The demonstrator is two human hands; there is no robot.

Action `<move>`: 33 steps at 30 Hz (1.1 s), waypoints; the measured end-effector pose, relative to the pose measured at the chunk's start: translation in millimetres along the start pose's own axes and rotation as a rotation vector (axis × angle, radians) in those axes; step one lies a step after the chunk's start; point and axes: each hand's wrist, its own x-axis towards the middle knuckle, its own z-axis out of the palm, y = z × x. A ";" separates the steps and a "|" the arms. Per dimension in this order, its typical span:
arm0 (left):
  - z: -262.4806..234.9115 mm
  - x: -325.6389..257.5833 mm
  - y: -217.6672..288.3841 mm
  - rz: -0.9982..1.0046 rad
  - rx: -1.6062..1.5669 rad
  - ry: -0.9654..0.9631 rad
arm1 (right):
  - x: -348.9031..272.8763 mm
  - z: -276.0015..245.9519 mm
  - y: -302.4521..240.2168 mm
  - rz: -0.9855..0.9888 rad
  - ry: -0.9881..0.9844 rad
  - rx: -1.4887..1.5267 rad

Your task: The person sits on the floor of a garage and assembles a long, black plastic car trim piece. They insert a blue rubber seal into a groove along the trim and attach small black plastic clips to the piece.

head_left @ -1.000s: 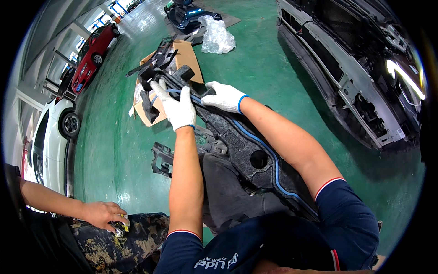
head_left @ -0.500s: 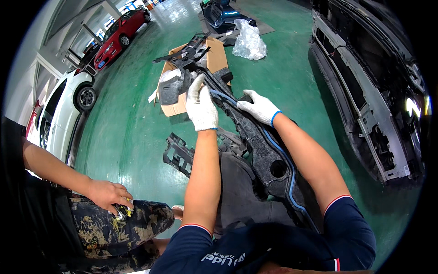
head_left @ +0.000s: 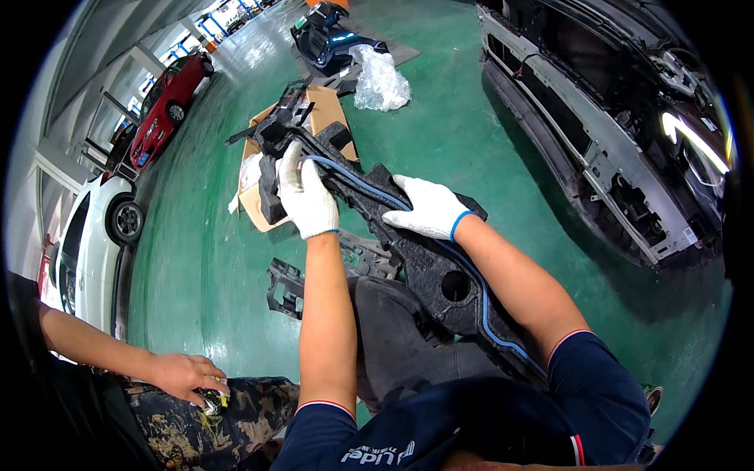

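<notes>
I have the long black foam part [head_left: 408, 235] lying across my lap, running from my right hip out over the green floor [head_left: 487, 157] toward the cardboard [head_left: 259, 208]. My gloved left hand [head_left: 306, 196] is clenched around its far end beside the blue cable [head_left: 353, 179] that runs along the part, while my gloved right hand [head_left: 428, 210] presses flat on its middle, fingers spread rather than gripping. A co-worker's bare hand [head_left: 184, 377] rests on a camouflage-clad knee to my left, and a stripped car front [head_left: 605, 149] stands well apart on my right.
</notes>
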 end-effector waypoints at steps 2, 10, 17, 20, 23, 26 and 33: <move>8.0 9.3 1.9 0.085 0.156 0.014 | -2.0 -2.4 -3.1 0.000 0.010 -0.002; 40.6 -18.0 13.6 0.436 0.332 -0.144 | -11.1 -35.5 -19.4 -0.101 0.351 0.294; 34.0 -21.0 21.5 0.290 0.330 -0.436 | -1.2 -68.6 -64.5 -0.373 0.531 0.428; 29.0 -28.2 29.1 0.638 0.575 -0.429 | -1.2 -74.0 -56.1 -0.342 0.414 0.676; 35.7 -33.1 39.1 0.557 0.427 -0.531 | 2.1 -57.2 -18.0 -0.388 0.303 1.169; 29.3 -31.7 52.0 0.512 0.390 -0.549 | -3.5 -55.0 -3.6 -0.436 0.259 1.291; 41.3 -45.2 71.2 0.349 0.250 -0.508 | -12.3 -45.1 5.7 -0.406 0.306 1.316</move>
